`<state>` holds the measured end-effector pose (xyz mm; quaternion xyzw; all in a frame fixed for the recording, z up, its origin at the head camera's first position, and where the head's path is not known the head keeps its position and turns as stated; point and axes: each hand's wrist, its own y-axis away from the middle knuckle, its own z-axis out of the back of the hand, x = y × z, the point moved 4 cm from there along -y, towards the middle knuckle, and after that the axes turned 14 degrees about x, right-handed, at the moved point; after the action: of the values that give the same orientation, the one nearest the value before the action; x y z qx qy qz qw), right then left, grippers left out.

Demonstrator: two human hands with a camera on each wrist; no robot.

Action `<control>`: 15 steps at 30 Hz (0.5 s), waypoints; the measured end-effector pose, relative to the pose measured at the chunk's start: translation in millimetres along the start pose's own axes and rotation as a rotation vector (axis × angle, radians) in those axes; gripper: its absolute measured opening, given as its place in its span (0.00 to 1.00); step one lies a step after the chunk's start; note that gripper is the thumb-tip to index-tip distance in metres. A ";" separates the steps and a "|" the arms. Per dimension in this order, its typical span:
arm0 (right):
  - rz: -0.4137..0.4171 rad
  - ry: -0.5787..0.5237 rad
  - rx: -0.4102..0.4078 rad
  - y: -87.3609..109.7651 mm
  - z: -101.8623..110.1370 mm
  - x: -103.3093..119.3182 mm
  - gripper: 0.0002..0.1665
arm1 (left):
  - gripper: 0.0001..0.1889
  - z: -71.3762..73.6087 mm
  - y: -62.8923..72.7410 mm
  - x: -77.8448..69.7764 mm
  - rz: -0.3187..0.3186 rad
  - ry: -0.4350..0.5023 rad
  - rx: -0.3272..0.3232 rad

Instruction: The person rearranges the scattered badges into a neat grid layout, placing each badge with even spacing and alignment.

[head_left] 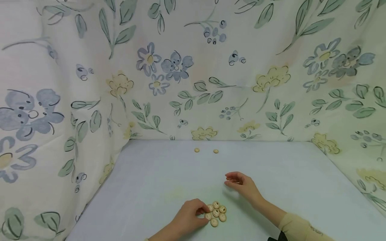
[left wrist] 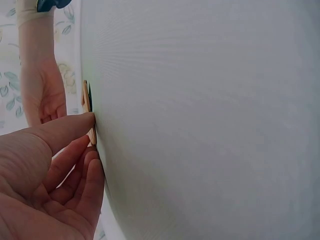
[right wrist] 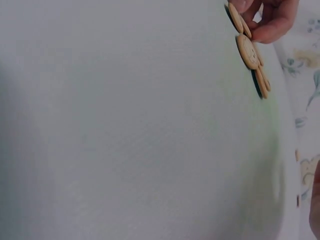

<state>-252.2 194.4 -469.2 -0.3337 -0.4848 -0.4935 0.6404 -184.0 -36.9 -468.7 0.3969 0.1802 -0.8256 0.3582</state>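
Several round, tan wooden discs [head_left: 214, 222], some with dark marks on top, lie packed together like a flower on the white table. My left hand [head_left: 190, 217] is at the left side of this cluster. Its thumb and forefinger pinch the lower-left disc [head_left: 208, 216] at its edges. In the right wrist view, the left fingertips [right wrist: 265, 32] meet the discs [right wrist: 248, 51] at the upper right. My right hand [head_left: 244, 188] hovers over the table, beyond and to the right of the cluster, with loosely bent fingers and nothing in them.
Two more discs, a left one [head_left: 197, 150] and a right one [head_left: 215, 151], lie near the table's far edge. Flower-printed cloth [head_left: 181, 83] hangs behind the white table [head_left: 150, 174] and along both sides.
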 end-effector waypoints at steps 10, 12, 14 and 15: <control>0.035 0.006 0.016 22.6 -5.3 4.4 0.24 | 0.10 1.1 0.4 0.8 -0.008 0.014 -0.014; 0.039 0.016 0.034 26.9 -7.4 3.4 0.24 | 0.10 0.6 0.1 1.3 -0.007 0.021 -0.017; 0.047 0.029 0.056 31.6 -9.6 3.3 0.24 | 0.10 0.1 -0.1 1.5 -0.011 0.025 -0.020; 0.050 0.033 0.067 34.0 -10.7 3.4 0.25 | 0.10 0.0 -0.1 1.5 -0.013 0.025 -0.021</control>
<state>-216.5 193.5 -467.5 -0.3158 -0.4821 -0.4662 0.6712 -184.7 -37.5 -469.9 0.4021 0.1959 -0.8211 0.3546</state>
